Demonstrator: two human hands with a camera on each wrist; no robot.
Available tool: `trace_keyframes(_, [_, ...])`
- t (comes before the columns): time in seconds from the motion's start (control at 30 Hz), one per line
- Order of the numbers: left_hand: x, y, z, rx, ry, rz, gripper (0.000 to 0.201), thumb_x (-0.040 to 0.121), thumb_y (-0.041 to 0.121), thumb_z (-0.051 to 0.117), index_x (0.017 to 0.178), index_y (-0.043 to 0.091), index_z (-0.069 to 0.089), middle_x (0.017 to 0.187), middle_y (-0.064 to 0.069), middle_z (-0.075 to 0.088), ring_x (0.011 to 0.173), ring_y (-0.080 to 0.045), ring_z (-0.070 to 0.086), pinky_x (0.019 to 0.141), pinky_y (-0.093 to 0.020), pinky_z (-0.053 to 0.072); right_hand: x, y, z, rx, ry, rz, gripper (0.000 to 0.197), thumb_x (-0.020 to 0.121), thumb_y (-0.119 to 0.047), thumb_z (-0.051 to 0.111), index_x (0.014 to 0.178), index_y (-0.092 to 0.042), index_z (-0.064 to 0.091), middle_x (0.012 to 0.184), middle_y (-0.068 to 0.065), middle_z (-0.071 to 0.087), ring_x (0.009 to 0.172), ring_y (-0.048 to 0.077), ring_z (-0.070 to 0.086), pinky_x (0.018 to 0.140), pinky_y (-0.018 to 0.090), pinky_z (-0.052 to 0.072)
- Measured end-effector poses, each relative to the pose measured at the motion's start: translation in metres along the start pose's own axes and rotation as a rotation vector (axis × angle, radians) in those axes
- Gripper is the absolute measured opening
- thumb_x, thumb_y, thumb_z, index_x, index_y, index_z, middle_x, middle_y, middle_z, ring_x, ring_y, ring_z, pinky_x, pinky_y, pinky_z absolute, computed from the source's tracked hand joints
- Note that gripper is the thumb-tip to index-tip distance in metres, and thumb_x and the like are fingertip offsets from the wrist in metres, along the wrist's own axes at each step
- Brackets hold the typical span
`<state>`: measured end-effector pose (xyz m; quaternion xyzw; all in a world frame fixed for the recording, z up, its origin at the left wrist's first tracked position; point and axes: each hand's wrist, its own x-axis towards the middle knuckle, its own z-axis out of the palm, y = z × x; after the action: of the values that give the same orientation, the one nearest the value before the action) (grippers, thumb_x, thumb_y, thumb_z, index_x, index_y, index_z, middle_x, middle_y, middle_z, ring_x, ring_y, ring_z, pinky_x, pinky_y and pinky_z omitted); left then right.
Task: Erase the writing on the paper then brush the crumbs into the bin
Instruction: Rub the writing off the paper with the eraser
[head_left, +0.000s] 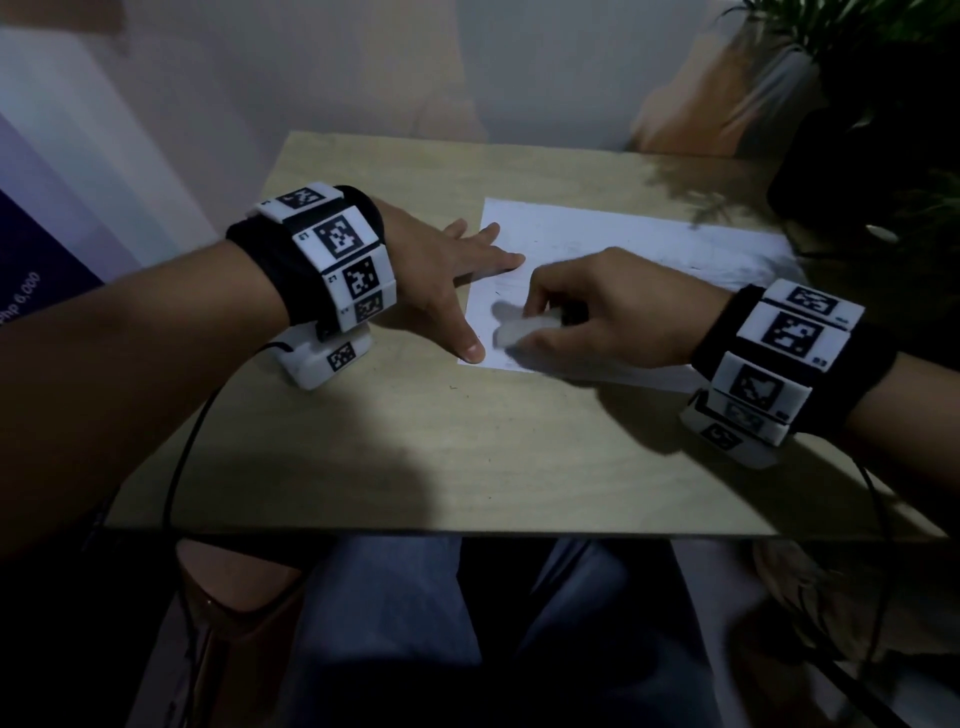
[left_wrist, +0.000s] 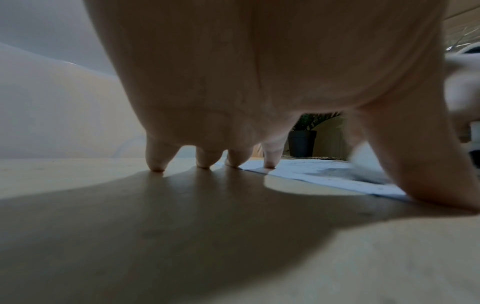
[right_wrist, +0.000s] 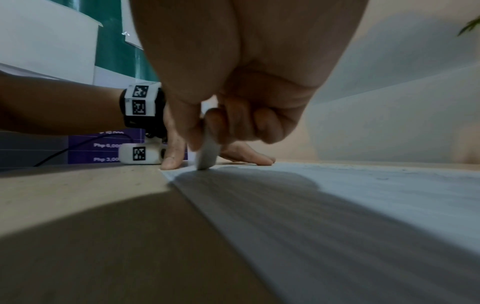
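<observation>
Right hand (head_left: 613, 306) pinches eraser (head_left: 524, 331) onto paper (head_left: 649, 249); left hand (head_left: 447, 275) spread flat, pinning it

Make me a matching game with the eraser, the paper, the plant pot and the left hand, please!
Things:
1. eraser
2. paper
3. plant pot
4. left hand

Descriptions:
A. lying flat on the wooden table
B. black, at the table's far right
C. fingers spread, pressing the paper's edge
D. white, pinched in the right hand

Pairs: 1-D, 2-A, 3-B, 4-C
</observation>
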<state>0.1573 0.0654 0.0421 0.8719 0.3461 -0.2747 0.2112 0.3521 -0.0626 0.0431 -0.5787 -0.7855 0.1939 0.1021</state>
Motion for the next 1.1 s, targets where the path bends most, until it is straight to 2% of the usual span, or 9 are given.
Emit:
trace_keyframes(0.1, [-0.002, 0.002, -0.001, 0.002, -0.007, -0.014, 0.136, 0.046, 0.087, 0.068, 0.155, 0.057, -0.01, 0.162, 0.023, -0.029, 0.15, -0.007, -0.026, 0.125, -0.055, -0.006, 0.003, 0.002, -0.001, -0.003, -0.059, 0.003, 0.027, 0.084, -0.052, 0.073, 0.088, -0.027, 0.066, 0.069, -0.011, 0.062, 0.064, 0.004, 0.055, 0.058, 0.018, 0.039])
trace_keyframes(0.23, [-0.001, 0.003, -0.001, -0.007, -0.003, -0.003, 0.135, 0.049, 0.084, 0.07, 0.155, 0.056, -0.009, 0.163, 0.022, -0.028, 0.151, -0.008, -0.026, 0.125, -0.055, -0.007, 0.01, 0.007, 0.003, -0.129, 0.129, 0.032, 0.033, 0.086, -0.061, 0.061, 0.086, -0.028, 0.06, 0.068, -0.016, 0.057, 0.066, 0.005, 0.055, 0.062, 0.027, 0.037])
trace_keyframes(0.4, [0.002, 0.0, 0.0, -0.005, -0.002, 0.012, 0.137, 0.045, 0.094, 0.067, 0.154, 0.059, -0.009, 0.163, 0.022, -0.028, 0.15, -0.009, -0.027, 0.124, -0.056, -0.007, 0.007, 0.002, 0.0, -0.046, -0.022, -0.022, 0.028, 0.086, -0.054, 0.066, 0.092, -0.026, 0.067, 0.071, -0.015, 0.06, 0.067, 0.001, 0.056, 0.061, 0.023, 0.041])
trace_keyframes(0.5, [0.005, 0.002, 0.003, 0.028, 0.026, 0.018, 0.136, 0.046, 0.103, 0.056, 0.155, 0.056, -0.01, 0.164, 0.018, -0.028, 0.152, -0.013, -0.025, 0.124, -0.057, -0.006, 0.012, 0.011, 0.0, -0.056, 0.109, 0.007, 0.029, 0.089, -0.051, 0.066, 0.093, -0.022, 0.068, 0.074, -0.013, 0.062, 0.069, 0.004, 0.057, 0.065, 0.025, 0.04])
trace_keyframes(0.6, [0.006, 0.002, 0.004, 0.073, 0.072, 0.001, 0.125, 0.063, 0.09, 0.064, 0.157, 0.051, -0.01, 0.165, 0.016, -0.026, 0.153, -0.015, -0.023, 0.125, -0.056, -0.005, 0.014, 0.017, 0.001, -0.082, 0.214, 0.023, 0.032, 0.09, -0.049, 0.063, 0.09, -0.018, 0.068, 0.079, -0.006, 0.066, 0.074, 0.015, 0.059, 0.068, 0.032, 0.044])
trace_keyframes(0.73, [0.006, -0.001, 0.004, 0.037, 0.071, 0.012, 0.128, 0.058, 0.091, 0.068, 0.155, 0.056, -0.007, 0.165, 0.02, -0.026, 0.152, -0.011, -0.025, 0.125, -0.057, -0.005, 0.004, 0.006, 0.002, -0.063, 0.078, -0.017, 0.036, 0.084, -0.059, 0.061, 0.09, -0.024, 0.066, 0.074, -0.01, 0.064, 0.069, 0.008, 0.058, 0.065, 0.029, 0.045])
trace_keyframes(0.8, [0.007, -0.003, 0.004, 0.026, 0.065, 0.009, 0.126, 0.059, 0.089, 0.069, 0.155, 0.057, -0.007, 0.164, 0.021, -0.026, 0.152, -0.01, -0.025, 0.125, -0.057, -0.005, 0.002, 0.004, 0.002, -0.07, 0.01, -0.043, 0.03, 0.085, -0.054, 0.066, 0.092, -0.024, 0.067, 0.072, -0.011, 0.063, 0.068, 0.006, 0.057, 0.064, 0.027, 0.045])
trace_keyframes(0.97, [0.007, -0.002, 0.004, 0.022, 0.066, 0.001, 0.126, 0.061, 0.085, 0.071, 0.156, 0.055, -0.007, 0.164, 0.021, -0.026, 0.152, -0.01, -0.024, 0.126, -0.055, -0.005, 0.009, 0.014, 0.0, -0.146, 0.174, -0.008, 0.037, 0.085, -0.058, 0.057, 0.09, -0.023, 0.065, 0.069, -0.012, 0.057, 0.067, 0.012, 0.053, 0.063, 0.034, 0.041])
trace_keyframes(1.1, [0.007, -0.004, 0.004, 0.011, 0.051, 0.003, 0.127, 0.058, 0.089, 0.07, 0.154, 0.059, -0.007, 0.163, 0.024, -0.026, 0.151, -0.008, -0.025, 0.125, -0.055, -0.005, 0.001, 0.006, 0.001, -0.044, 0.004, -0.045, 0.035, 0.082, -0.058, 0.063, 0.091, -0.025, 0.069, 0.071, -0.009, 0.062, 0.067, 0.007, 0.056, 0.064, 0.028, 0.045])
